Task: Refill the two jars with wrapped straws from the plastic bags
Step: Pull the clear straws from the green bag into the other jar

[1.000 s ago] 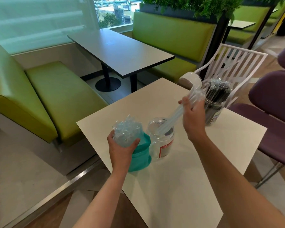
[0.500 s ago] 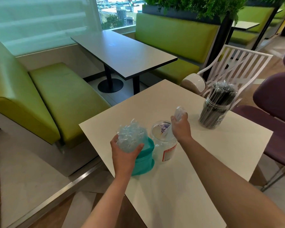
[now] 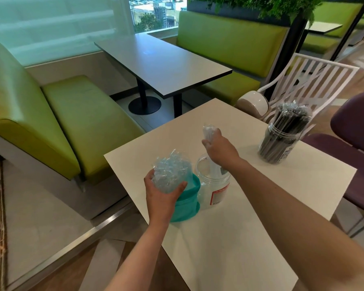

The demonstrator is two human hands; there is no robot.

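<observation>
Clear plastic jar [image 3: 213,186] near centre of white square surface [image 3: 229,238], clear wrapped straws [image 3: 208,133] gripped above it by right hand [image 3: 220,149]. Left hand [image 3: 161,195] grips teal bag of straws [image 3: 177,185], just left. Far right: jar w/ dark straws [image 3: 281,139].

The right hand [image 3: 220,148] has lowered its straws [image 3: 215,173] into the jar [image 3: 212,185].
</observation>
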